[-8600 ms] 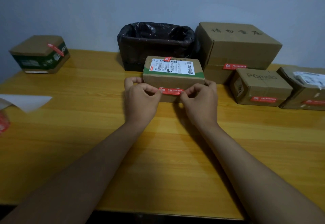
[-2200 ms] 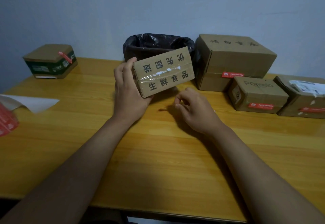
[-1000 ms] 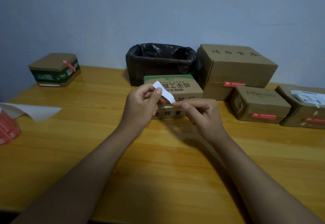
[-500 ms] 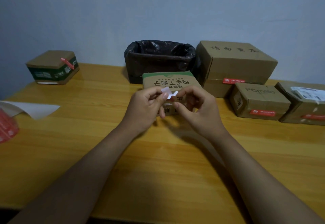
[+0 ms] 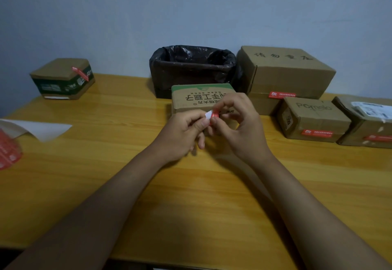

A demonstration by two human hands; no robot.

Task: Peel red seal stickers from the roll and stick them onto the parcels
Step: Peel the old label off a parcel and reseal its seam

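Two hands meet above the worktop (image 5: 191,195), the fingers of both curled in a pinch on one small red seal sticker (image 5: 214,115) with a white backing strip (image 5: 209,114). Left hand (image 5: 183,132) holds the white end; right hand (image 5: 241,127) holds the red end. Directly behind them sits an unsealed parcel (image 5: 199,97) with green trim, its near face partly hidden by the hands. Behind it stands a bin lined with a black bag (image 5: 191,66), against the wall. To the right, three sealed parcels: a large box (image 5: 284,72), a smaller box (image 5: 311,119) just in front of it, and another (image 5: 367,121) cut by the right edge, each with a red seal on its near face. Far left, well apart, rests a green-banded box (image 5: 61,78) with a seal over its top edge. At the left edge lie the sticker roll (image 5: 8,148) and a loose white liner sheet (image 5: 40,128). Bare wood lies between the forearms and the near edge.
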